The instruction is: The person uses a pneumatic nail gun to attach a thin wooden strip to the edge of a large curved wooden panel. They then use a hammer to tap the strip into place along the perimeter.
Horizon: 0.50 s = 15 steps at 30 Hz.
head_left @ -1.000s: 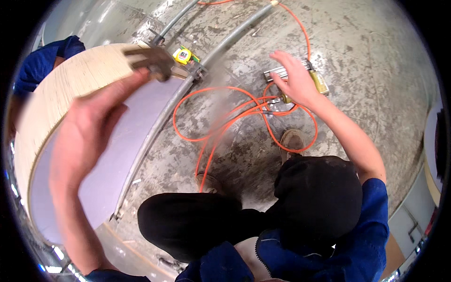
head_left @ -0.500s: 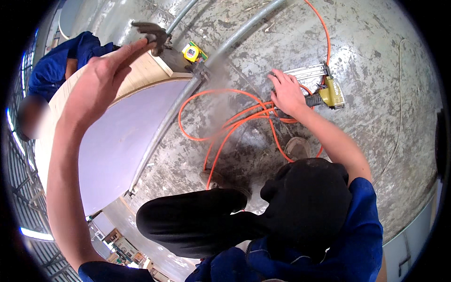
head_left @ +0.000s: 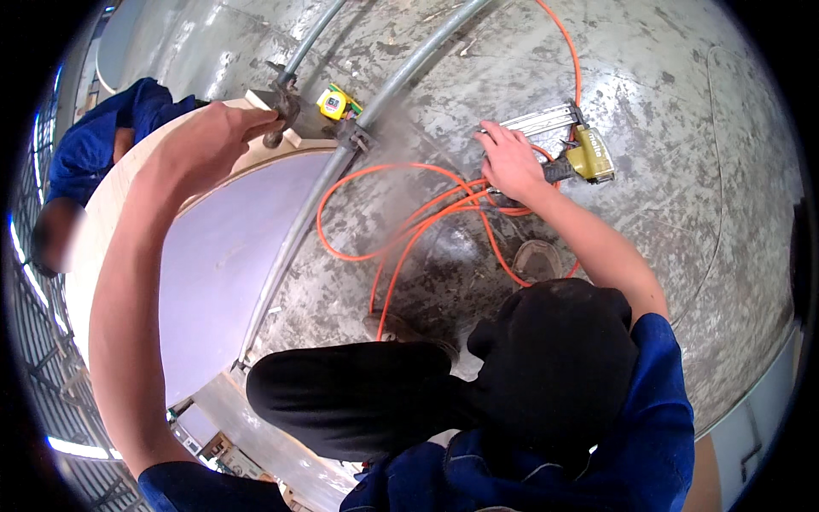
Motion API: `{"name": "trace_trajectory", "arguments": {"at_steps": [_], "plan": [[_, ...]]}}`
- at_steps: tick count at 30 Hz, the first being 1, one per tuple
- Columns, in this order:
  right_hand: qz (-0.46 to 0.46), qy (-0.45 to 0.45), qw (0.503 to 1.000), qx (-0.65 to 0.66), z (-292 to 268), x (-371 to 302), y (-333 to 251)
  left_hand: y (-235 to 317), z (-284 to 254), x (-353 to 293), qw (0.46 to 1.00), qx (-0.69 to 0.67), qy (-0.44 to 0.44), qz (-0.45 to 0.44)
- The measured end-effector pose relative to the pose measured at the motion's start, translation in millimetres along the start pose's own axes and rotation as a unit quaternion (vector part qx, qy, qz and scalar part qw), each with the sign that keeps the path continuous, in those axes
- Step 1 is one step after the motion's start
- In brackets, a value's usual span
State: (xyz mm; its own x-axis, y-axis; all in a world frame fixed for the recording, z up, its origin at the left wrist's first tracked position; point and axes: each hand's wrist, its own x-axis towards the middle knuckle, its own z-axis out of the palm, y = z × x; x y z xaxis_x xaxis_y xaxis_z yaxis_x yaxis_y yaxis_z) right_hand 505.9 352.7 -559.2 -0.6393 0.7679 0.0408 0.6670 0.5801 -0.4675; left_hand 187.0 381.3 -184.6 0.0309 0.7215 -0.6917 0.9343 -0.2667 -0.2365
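Observation:
At the upper left, my left hand is closed around a hammer. The dark metal head sticks out beyond my fingers, beside the corner of a curved plywood piece; the handle is hidden by my hand. My right hand lies with fingers stretched out over the rear of an olive-yellow nail gun, touching the end of its silver magazine. Part of the gun's black grip is covered by my hand. An orange air hose loops across the floor by my right wrist.
A yellow tape measure sits near the plywood corner. Long metal pipes with clamps run alongside the curved piece and its pale panel. Another person in blue bends close at the left. My shoe stands near the hose.
My left hand has lowered the hammer head toward the plywood corner, uncovering the end of the far pipe. My right hand stays on the nail gun. The whole view has shifted slightly.

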Motion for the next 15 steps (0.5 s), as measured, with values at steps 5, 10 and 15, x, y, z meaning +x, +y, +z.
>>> {"name": "trace_trajectory", "arguments": {"at_steps": [5, 10, 15], "plan": [[-0.004, -0.006, 1.000, -0.010, -8, -4, 5, 3, 26, 0, 0.968, -0.137, 0.201, 0.059], [-0.006, -0.015, 1.000, -0.005, -2, 1, -7, -8, 31, 6, 0.997, -0.022, 0.068, 0.042], [-0.001, 0.005, 1.000, -0.018, -5, -5, 8, 15, 12, 4, 0.967, -0.146, 0.197, 0.064]]}}
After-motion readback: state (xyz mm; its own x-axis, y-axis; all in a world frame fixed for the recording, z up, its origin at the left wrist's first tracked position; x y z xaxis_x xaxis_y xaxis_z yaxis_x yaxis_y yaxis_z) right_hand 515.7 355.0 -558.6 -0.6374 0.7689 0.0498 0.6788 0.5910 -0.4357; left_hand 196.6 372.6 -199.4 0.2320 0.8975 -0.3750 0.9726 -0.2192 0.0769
